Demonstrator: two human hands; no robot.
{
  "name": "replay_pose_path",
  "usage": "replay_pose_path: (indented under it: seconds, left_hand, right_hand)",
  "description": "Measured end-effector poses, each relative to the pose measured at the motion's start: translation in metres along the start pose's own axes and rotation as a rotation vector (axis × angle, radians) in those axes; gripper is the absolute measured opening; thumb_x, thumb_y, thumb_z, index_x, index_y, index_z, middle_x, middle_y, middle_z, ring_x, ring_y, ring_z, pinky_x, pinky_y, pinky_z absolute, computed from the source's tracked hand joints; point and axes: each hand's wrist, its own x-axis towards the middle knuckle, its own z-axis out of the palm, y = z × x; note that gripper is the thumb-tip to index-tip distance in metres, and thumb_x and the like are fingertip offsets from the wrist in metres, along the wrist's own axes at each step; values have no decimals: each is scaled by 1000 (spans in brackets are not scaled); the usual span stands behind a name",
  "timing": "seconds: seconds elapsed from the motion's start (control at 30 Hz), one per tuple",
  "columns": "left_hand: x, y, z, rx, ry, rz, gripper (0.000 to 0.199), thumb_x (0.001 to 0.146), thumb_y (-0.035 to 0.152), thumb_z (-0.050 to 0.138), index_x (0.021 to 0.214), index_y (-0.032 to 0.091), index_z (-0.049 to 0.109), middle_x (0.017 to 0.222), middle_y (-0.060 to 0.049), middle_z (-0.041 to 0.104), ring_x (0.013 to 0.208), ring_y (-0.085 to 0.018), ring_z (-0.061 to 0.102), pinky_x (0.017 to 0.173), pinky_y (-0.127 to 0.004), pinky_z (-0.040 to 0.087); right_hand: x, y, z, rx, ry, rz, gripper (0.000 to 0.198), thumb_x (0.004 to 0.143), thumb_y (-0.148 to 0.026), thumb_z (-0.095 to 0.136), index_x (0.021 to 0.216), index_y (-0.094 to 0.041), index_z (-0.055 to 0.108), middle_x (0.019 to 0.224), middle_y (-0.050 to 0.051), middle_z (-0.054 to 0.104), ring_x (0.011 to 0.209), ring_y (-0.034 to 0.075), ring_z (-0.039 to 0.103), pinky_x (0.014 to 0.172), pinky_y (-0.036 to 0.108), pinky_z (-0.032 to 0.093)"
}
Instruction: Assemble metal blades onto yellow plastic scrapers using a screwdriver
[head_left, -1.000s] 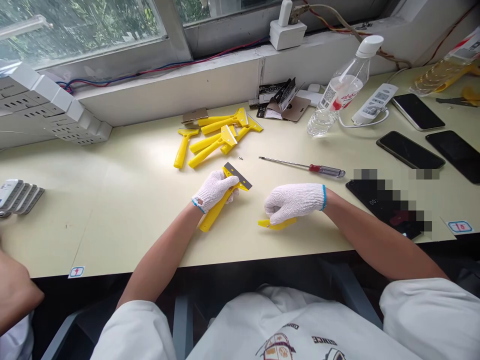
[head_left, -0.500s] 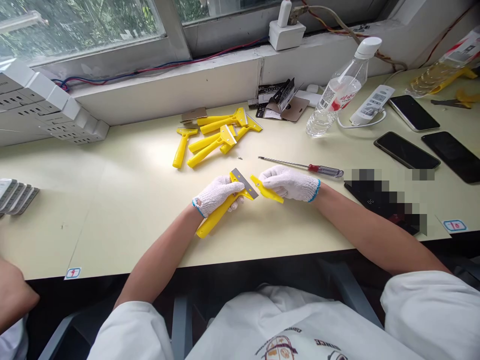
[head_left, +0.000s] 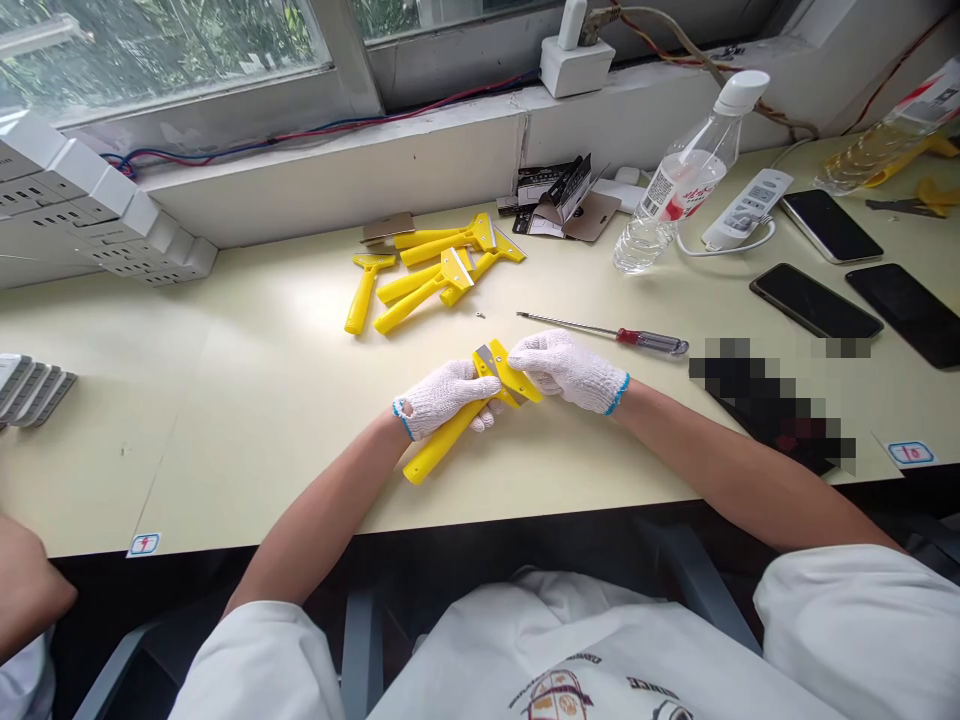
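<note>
My left hand (head_left: 448, 396), in a white knit glove, is closed round a yellow scraper (head_left: 442, 443) near its head, the thumb lying on the head and the handle slanting down to the left. A grey blade (head_left: 485, 354) shows partly at the head. In my right hand (head_left: 566, 368), also gloved, the fingertips pinch a yellow cover plate (head_left: 514, 374) that lies over part of the blade. Behind my hands a screwdriver (head_left: 637, 338) with a red and clear handle rests on the table, and a tiny screw (head_left: 480, 315) lies left of its tip.
Several yellow scrapers (head_left: 431, 265) lie in a pile toward the window. Black packaging (head_left: 562, 200), a water bottle (head_left: 679, 180), a power strip (head_left: 750, 208) and several phones (head_left: 816, 301) stand or lie to the right. Another person's arm (head_left: 30, 575) shows at the left edge.
My right hand has moved left with the cover plate, which has come from apart to lying over the scraper's blade. My left hand has shifted slightly right with the scraper.
</note>
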Motion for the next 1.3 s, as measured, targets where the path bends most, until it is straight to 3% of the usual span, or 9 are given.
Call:
replay_pose_path:
  seconds: [0.2,0.43,0.67,1.07,1.3]
  left_hand:
    - [0,0,1,31,-11,9,42,98,53,87,112,14,77,98,-10,78,75,-17,75,71,-32,66]
    - [1,0,1,-20,-35,20,48,96,56,90,112,13,77,98,-10,79,76,-17,76,72,-33,66]
    - [3,-3,0,-13,-11,8,50,96,58,90,114,13,75,100,-11,80,78,-18,78,73,-33,68]
    - [6,-1,7,23,47,1,38,98,49,86,105,12,78,95,-11,81,67,-14,74,63,-28,65]
    - [3,3,8,28,53,18,38,95,48,87,104,13,78,93,-10,80,67,-14,73,62,-27,63]
  right_hand:
    - [-3,-3,12,-125,117,-35,52,76,-61,87,82,-14,65,70,1,53,61,8,40,54,23,30]
    - [-4,-2,15,-137,164,-24,49,76,-61,81,80,-16,62,66,-1,48,58,7,35,53,24,26]
    - [-2,2,26,-301,320,-134,43,81,-57,72,77,-13,69,73,4,62,68,11,50,60,26,39]
    - [-7,3,30,-415,317,-185,40,89,-52,71,80,-13,72,76,5,68,70,13,55,65,28,41]
    - [-2,4,21,-356,320,-221,37,88,-52,69,83,-16,64,84,3,67,76,13,55,68,28,42]
